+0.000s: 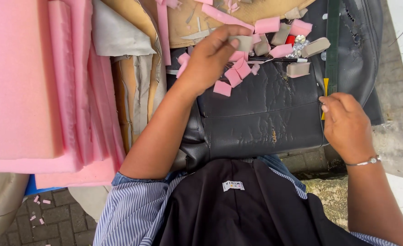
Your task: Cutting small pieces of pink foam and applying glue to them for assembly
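My left hand (210, 57) reaches forward over a cracked black leather seat cover (265, 109) and pinches a small grey-beige foam piece (244, 43) between thumb and fingers. Around it lie several pink foam scraps (238, 70) and grey foam blocks (298, 69), plus a black pen (279, 59). My right hand (345, 125) rests at the right edge of the cover, fingers curled beside a yellow strip (325, 86) and a long dark green ruler (333, 45). It wears a silver bracelet (368, 161).
Thick pink foam sheets (33, 86) are stacked at the left, over beige fabric pieces (137, 86). A tan board (201, 18) lies at the top. Grey paving (64, 218) shows below left, concrete (397, 132) at the right. My dark apron fills the bottom.
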